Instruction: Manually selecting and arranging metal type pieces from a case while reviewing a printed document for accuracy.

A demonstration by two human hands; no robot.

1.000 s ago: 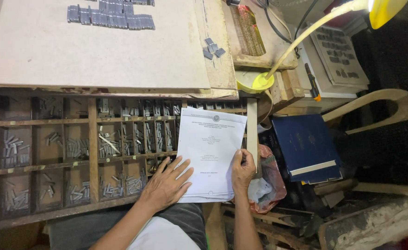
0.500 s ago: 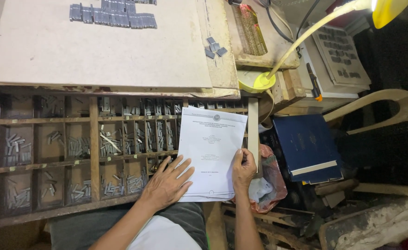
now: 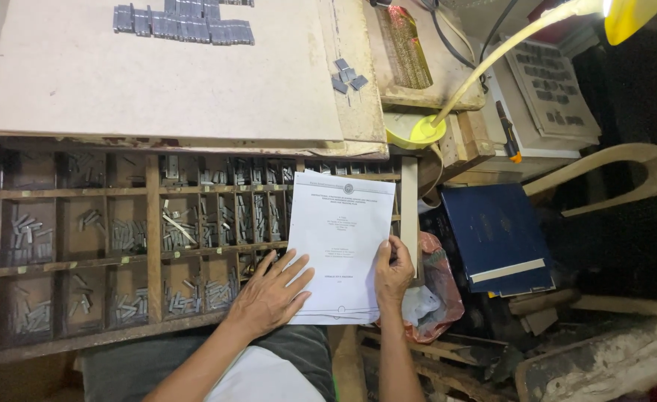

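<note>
A white printed sheet of paper [image 3: 340, 238] lies on a wooden type case [image 3: 150, 246] whose compartments hold small grey metal pieces. My left hand [image 3: 273, 294] rests flat with fingers spread on the sheet's lower left corner. My right hand [image 3: 393, 272] grips the sheet's lower right edge, thumb on top. Rows of grey metal type [image 3: 183, 24] sit lined up on a pale board [image 3: 157, 82] above the case.
A few loose metal pieces [image 3: 347, 74] lie on the board's right side. A yellow desk lamp [image 3: 492, 67] bends over it. A dark blue book [image 3: 496, 238], a red plastic bag [image 3: 433, 298] and a curved wooden chair arm [image 3: 611, 175] stand at right.
</note>
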